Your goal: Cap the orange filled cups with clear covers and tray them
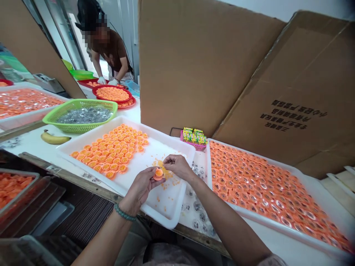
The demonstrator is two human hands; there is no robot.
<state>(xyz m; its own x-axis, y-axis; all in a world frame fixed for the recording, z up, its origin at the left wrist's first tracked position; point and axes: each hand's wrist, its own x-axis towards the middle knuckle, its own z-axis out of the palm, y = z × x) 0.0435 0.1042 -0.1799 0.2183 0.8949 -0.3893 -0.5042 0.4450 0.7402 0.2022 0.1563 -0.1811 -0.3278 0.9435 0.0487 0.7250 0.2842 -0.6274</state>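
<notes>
Between the thumb and fingers of my left hand [144, 184] is a small round orange cup [158, 174] with a yellow-orange inside. A green bead bracelet [124, 213] circles that wrist. My right hand [178, 165] is just beyond and to the right, its fingertips pinched close over small yellow bits [165, 173]; whether something is between them is too small to tell. Both hands are above a white tray [166, 135]. On the tray's left half, many orange cups [113, 149] sit close together in rows.
Right stands a white tray of orange pieces with clear covers [249, 177], beside a pink basket of green-yellow packets [194, 137]. Left are a green basket of clear plastic pieces [85, 115] and a banana [55, 138]. Cardboard [194, 70] rises behind. A gloved co-worker [111, 51] bends over red trays.
</notes>
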